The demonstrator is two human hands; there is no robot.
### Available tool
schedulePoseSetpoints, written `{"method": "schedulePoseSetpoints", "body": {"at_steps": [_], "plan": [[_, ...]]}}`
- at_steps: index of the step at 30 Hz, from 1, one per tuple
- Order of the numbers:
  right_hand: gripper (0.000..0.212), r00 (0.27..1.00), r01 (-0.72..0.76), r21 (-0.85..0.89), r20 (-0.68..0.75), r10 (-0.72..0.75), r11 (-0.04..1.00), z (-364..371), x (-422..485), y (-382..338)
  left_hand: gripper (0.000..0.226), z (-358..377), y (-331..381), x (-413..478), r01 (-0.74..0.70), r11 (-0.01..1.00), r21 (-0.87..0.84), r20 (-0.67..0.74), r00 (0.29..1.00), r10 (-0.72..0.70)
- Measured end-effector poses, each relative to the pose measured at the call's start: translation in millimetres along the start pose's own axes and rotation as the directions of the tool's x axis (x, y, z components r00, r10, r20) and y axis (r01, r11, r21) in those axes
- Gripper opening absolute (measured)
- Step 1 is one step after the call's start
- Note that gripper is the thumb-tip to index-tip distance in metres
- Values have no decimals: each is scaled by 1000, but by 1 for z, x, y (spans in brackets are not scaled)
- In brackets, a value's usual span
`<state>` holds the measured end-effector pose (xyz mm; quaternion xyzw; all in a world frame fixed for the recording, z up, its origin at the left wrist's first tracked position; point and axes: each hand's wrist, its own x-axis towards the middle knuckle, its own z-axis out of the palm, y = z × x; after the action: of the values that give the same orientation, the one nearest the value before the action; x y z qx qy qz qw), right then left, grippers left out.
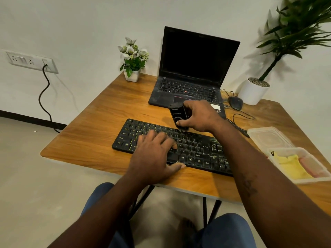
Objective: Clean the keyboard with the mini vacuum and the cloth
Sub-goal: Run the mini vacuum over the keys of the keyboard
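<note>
The left hand [155,154] lies flat, fingers relaxed, on the black plastic keyboard [197,151] at six o'clock on the wooden table [86,140]. At its one o'clock the right hand [200,117] clasps the small black cylindrical mini vacuum [178,114], nozzle down at the keys. It looks light and rigid, best held round its barrel. The soft yellow cloth [290,165] lies at three o'clock in a clear tub [304,180].
</note>
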<state>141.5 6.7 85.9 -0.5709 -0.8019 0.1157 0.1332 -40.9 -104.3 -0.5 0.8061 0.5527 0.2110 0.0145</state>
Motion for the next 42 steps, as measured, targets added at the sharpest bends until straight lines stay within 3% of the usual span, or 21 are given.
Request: {"method": "schedulePoseSetpoints", "body": {"at_steps": [10, 16, 20, 25, 29, 34, 42], "plan": [[43, 999, 30, 41, 12, -31, 999, -1, -8, 2, 64, 1, -1, 1, -3, 1000, 3, -4, 1000, 3], [48, 998, -42, -7, -45, 42, 999, -1, -3, 13, 64, 1, 0, 0, -2, 1000, 1, 4, 1000, 2], [54, 998, -61, 171, -2, 62, 983, -2, -9, 19, 63, 1, -1, 0, -4, 1000, 1, 2, 1000, 4], [44, 985, -167, 204, 4, 170, 965, -17, -32, 55, 64, 1, -1, 0, -6, 1000, -8, 0, 1000, 6], [49, 974, -216, 161, -31, 223, 963, -31, -54, 78, 65, 2, -1, 1, -4, 1000, 3, 13, 1000, 4], [54, 971, -176, 219, -120, 206, 960, -23, -62, 71, 65, 1, 0, 0, -2, 1000, -9, 4, 1000, 2], [53, 976, -153, 254, -113, 186, 955, -18, -70, 66, 65, 0, 1, 0, -2, 1000, -2, 9, 1000, 2]]}}
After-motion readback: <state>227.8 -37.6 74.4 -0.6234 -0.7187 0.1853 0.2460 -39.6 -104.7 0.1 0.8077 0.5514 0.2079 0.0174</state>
